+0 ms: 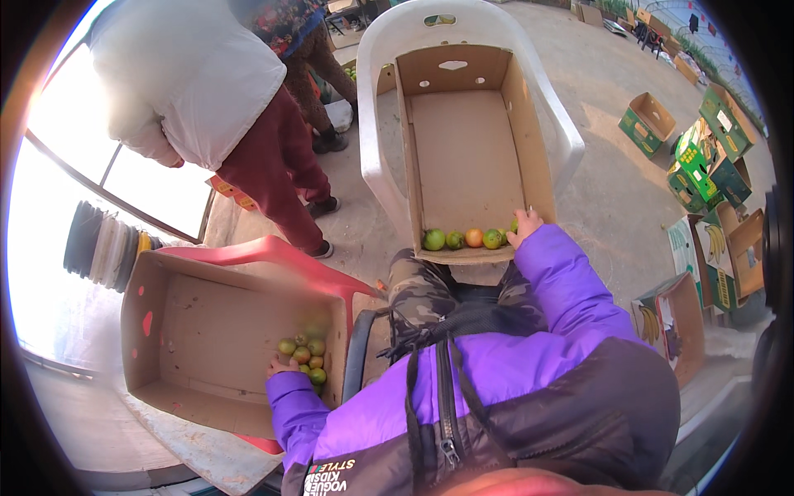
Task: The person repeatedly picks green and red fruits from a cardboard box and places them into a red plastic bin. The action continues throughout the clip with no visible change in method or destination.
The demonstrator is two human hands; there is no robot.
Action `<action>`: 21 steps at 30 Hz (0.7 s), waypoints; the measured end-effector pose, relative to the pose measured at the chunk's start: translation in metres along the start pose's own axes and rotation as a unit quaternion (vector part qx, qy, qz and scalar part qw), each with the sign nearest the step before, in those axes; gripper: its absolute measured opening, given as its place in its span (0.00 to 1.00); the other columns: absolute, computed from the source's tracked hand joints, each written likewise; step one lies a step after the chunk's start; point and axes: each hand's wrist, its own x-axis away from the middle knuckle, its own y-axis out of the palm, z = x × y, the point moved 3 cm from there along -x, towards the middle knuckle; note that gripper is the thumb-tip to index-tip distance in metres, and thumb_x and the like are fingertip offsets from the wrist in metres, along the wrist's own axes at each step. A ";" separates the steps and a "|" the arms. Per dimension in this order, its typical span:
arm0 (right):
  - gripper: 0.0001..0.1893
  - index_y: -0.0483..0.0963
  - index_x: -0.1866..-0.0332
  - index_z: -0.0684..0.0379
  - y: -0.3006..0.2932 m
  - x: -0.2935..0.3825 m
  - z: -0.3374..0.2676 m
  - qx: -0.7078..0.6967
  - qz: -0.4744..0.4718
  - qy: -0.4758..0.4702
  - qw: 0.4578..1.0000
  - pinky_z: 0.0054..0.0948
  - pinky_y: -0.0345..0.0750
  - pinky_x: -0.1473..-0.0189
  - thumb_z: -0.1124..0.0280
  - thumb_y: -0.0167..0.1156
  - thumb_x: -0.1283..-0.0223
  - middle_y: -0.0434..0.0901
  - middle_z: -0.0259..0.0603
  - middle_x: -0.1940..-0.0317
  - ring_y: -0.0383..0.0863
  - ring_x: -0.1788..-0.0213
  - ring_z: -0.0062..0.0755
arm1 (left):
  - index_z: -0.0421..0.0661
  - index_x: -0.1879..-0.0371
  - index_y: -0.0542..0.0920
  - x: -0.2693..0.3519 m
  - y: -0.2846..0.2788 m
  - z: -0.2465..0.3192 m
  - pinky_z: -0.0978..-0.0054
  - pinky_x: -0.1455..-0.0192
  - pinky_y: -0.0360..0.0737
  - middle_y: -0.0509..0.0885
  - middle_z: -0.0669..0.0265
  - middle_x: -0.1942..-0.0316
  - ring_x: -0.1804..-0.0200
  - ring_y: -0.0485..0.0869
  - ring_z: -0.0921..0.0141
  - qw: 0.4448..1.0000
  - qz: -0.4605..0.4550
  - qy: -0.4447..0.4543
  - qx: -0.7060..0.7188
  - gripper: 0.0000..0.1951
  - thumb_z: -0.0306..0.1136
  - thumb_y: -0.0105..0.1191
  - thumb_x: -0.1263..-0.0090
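Note:
Before me a cardboard box lies across a white plastic chair. Along its near wall runs a row of tomatoes, several green ones and one orange-red tomato. At the right end of that row, my right hand has its fingers around a green tomato, partly covered by them. To my left a second cardboard box holds a cluster of greenish tomatoes at its near side. My left hand is inside this box beside the cluster; its fingertips are partly hidden.
A red plastic chair supports the left box. Ahead on the left stand a person in a white jacket and another person. Several green cartons and banana boxes lie on the floor at right. Black and white buckets are stacked at left.

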 end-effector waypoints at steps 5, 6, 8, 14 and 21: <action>0.23 0.73 0.49 0.56 0.012 0.005 -0.007 -0.035 0.042 -0.048 0.997 0.42 0.72 0.44 0.66 0.65 0.54 0.72 0.51 0.48 0.72 0.46 0.51 | 0.49 0.41 0.72 0.010 0.016 -0.008 0.60 0.42 0.74 0.75 0.49 0.46 0.44 0.76 0.53 0.990 -0.074 -0.016 -0.115 0.29 0.42 0.60 0.43; 0.23 0.73 0.49 0.56 0.014 0.007 -0.012 -0.050 0.038 -0.063 0.996 0.42 0.72 0.44 0.66 0.64 0.53 0.71 0.51 0.48 0.72 0.46 0.51 | 0.48 0.41 0.72 0.009 0.015 -0.009 0.60 0.43 0.74 0.76 0.48 0.47 0.45 0.77 0.53 0.987 -0.075 -0.022 -0.138 0.29 0.41 0.60 0.43; 0.22 0.74 0.49 0.57 0.017 0.012 -0.021 -0.088 0.032 -0.092 0.991 0.42 0.71 0.44 0.66 0.64 0.52 0.71 0.51 0.47 0.72 0.45 0.51 | 0.48 0.41 0.72 0.007 0.013 -0.015 0.60 0.43 0.74 0.77 0.48 0.47 0.46 0.77 0.53 0.986 -0.088 -0.004 -0.143 0.29 0.41 0.60 0.43; 0.21 0.74 0.49 0.58 0.010 0.023 -0.033 -0.115 0.027 -0.113 0.987 0.41 0.70 0.42 0.66 0.63 0.50 0.72 0.51 0.48 0.71 0.45 0.52 | 0.47 0.41 0.71 -0.008 0.016 -0.052 0.61 0.45 0.75 0.78 0.48 0.49 0.47 0.78 0.54 0.967 -0.193 0.085 -0.142 0.28 0.39 0.59 0.42; 0.23 0.71 0.45 0.60 -0.005 0.050 -0.105 -0.322 -0.162 -0.160 0.919 0.35 0.75 0.49 0.62 0.62 0.45 0.73 0.51 0.50 0.78 0.51 0.42 | 0.38 0.43 0.68 -0.006 -0.025 0.064 0.70 0.56 0.79 0.79 0.53 0.53 0.56 0.80 0.66 0.891 -0.056 0.210 0.398 0.24 0.30 0.57 0.37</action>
